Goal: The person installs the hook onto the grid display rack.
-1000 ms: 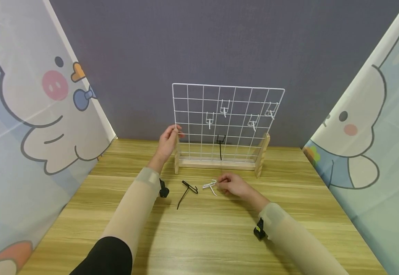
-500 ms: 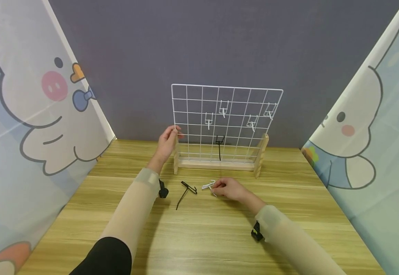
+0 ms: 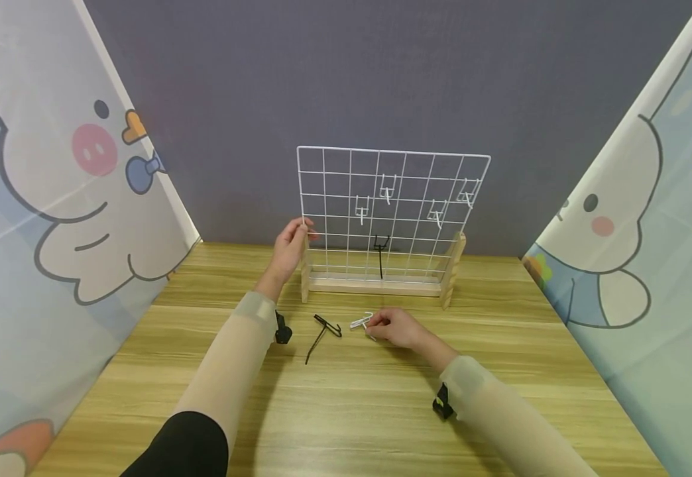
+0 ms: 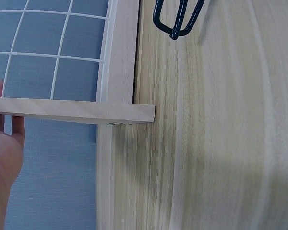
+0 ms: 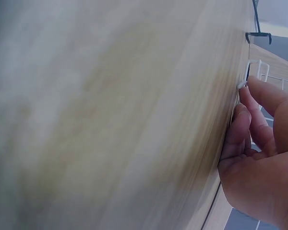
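Observation:
My left hand (image 3: 289, 248) grips the left side of a wire grid rack (image 3: 394, 152), by the top of its wooden post (image 3: 305, 275). In the left wrist view the fingers (image 4: 18, 128) show on both sides of that post (image 4: 77, 111). On the table before the rack, my right hand (image 3: 398, 328) pinches a white wire display hook (image 3: 358, 322) between thumb and fingertips, covering part of its prong. The right wrist view shows the hook's white end (image 5: 242, 85) at the fingertips. Left of it lies a black display hook (image 3: 325, 326), its long prong towards me.
Several white hooks (image 3: 388, 192) hang on the upper part of the grid, and one black hook (image 3: 380, 255) hangs lower down. A wooden base bar (image 3: 376, 286) joins the posts. A grey wall (image 3: 405, 73) stands behind, with printed cloths (image 3: 54, 199) at the sides.
My right hand has moved a little left, from beside the white hook onto it, and its fingertips have closed on it. The left hand keeps its grip on the rack.

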Demonstrator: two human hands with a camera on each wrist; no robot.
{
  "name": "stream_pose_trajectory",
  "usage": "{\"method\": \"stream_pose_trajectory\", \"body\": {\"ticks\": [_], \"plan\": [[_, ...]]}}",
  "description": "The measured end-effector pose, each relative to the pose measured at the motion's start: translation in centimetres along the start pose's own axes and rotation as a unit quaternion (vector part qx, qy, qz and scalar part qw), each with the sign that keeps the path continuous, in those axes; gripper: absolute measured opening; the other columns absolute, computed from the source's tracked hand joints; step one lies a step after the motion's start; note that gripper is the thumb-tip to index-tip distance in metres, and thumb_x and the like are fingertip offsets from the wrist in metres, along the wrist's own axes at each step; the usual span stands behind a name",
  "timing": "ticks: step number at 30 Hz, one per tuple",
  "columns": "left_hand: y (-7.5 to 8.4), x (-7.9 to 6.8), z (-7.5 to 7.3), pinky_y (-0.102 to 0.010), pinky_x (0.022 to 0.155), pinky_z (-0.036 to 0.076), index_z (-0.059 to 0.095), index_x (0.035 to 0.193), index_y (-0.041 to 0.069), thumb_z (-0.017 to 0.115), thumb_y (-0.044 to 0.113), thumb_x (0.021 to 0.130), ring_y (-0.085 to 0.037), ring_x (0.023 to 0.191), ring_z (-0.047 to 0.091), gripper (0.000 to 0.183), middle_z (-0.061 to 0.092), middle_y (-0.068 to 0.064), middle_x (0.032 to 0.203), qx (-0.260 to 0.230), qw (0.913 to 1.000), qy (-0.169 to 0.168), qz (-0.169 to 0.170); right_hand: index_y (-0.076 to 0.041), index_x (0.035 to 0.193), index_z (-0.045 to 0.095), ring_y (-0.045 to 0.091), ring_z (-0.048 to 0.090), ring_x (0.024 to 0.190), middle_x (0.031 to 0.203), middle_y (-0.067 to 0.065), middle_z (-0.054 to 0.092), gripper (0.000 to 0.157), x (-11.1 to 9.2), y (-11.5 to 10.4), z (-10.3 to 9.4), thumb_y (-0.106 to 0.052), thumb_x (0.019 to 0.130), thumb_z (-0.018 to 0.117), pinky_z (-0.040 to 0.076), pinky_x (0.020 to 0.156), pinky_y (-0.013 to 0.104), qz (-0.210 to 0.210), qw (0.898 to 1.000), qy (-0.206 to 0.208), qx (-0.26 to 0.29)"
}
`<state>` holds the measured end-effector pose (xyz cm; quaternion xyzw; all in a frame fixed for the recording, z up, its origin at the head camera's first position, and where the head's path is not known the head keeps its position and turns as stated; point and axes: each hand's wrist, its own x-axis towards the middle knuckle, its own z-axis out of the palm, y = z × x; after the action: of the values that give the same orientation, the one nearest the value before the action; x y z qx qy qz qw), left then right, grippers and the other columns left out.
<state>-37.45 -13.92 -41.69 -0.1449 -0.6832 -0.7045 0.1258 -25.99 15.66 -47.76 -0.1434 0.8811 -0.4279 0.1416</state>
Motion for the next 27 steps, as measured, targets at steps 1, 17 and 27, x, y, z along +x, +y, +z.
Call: {"method": "stream_pose_trajectory", "body": {"ticks": [1,17,27], "plan": [[0.01,-0.01,0.00,-0.057,0.124,0.043,0.053,0.142,-0.011,0.044,0.022,0.120,-0.060,0.128,0.061,0.041,0.062,-0.042,0.130,0.000,1.0000,0.001,0.000,-0.005,0.109,0.080,0.013,0.055,0.083,0.094,0.003,0.071,0.017,0.01,-0.04,0.03,-0.020,0.101,0.079,0.046,0.073,0.028,0.001,1.000,0.000,0.002],[0.06,-0.13,-0.04,-0.052,0.121,0.047,0.055,0.140,-0.010,0.044,0.020,0.119,-0.051,0.123,0.067,0.038,0.065,-0.036,0.125,0.005,0.9999,0.003,0.009,-0.004,0.111,0.082,0.013,0.059,0.090,0.108,0.007,0.076,0.015,0.14,-0.08,0.19,-0.017,0.103,0.077,0.049,0.077,0.026,0.009,1.000,0.001,-0.009],[-0.11,0.01,-0.07,-0.049,0.118,0.048,0.053,0.139,-0.013,0.044,0.019,0.119,-0.016,0.105,0.073,0.039,0.068,-0.030,0.119,-0.004,1.0000,0.000,0.007,-0.007,0.109,0.080,0.016,0.058,0.091,0.107,0.006,0.075,0.016,0.17,0.32,-0.13,-0.022,0.103,0.078,0.048,0.076,0.027,0.024,1.000,0.000,0.004]]}}
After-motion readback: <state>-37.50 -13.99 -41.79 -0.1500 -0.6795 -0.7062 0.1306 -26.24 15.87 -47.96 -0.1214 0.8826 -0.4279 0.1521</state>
